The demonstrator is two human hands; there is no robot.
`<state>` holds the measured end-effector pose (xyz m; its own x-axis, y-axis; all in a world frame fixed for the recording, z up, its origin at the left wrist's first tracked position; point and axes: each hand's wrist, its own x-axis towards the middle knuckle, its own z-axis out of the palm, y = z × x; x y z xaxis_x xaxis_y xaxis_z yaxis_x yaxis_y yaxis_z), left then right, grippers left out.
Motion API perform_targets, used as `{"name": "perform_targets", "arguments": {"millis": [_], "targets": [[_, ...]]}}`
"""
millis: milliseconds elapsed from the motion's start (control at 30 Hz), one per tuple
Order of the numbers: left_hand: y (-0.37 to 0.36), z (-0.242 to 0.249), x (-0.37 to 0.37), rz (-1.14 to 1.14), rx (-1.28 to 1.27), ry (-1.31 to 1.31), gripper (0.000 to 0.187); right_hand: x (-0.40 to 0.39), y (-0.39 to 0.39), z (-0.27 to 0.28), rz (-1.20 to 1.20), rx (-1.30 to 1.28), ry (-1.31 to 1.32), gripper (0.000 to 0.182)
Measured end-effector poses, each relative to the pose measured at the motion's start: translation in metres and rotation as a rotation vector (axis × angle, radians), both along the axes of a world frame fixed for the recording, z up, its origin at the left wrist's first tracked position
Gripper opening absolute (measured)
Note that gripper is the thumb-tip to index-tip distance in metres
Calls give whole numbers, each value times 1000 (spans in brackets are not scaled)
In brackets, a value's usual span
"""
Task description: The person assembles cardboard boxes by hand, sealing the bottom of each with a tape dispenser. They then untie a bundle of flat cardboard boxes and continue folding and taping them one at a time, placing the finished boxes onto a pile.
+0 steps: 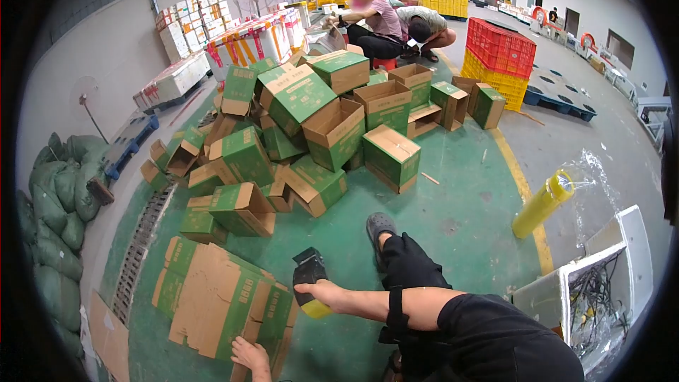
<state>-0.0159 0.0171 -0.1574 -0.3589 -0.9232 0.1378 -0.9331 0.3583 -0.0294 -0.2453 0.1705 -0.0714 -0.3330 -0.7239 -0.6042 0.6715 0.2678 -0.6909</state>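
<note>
Low in the head view, a flattened green-and-brown cardboard box [212, 301] lies on the green floor. My left hand [251, 355] rests on its near part, fingers spread against the cardboard. Just right of the box, above the floor, my right hand [322, 296] is closed around a black tape dispenser [309, 267] with a yellow part showing below the hand. The dispenser looks apart from the box. Beyond it, an assembled green-and-brown carton [240, 209] stands at the near edge of a large pile.
Many open cartons [336, 134] are heaped ahead. A yellow film roll [543, 204] stands at right, near a white foam box [629, 255]. Green sacks [60, 233] lie left. Red crates [498, 46] are stacked farther off. Two people [385, 25] crouch behind the pile.
</note>
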Motion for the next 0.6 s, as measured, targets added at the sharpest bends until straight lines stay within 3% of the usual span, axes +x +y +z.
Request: {"name": "perform_targets", "arguments": {"millis": [233, 300, 600], "targets": [[-2, -1, 2, 15, 66, -42, 52, 3, -4, -6, -1, 6, -4, 48], [-3, 0, 2, 18, 65, -41, 52, 4, -5, -6, -14, 19, 21, 35], [-4, -2, 1, 25, 63, 2, 46, 5, -2, -5, 25, -18, -40, 40]]}}
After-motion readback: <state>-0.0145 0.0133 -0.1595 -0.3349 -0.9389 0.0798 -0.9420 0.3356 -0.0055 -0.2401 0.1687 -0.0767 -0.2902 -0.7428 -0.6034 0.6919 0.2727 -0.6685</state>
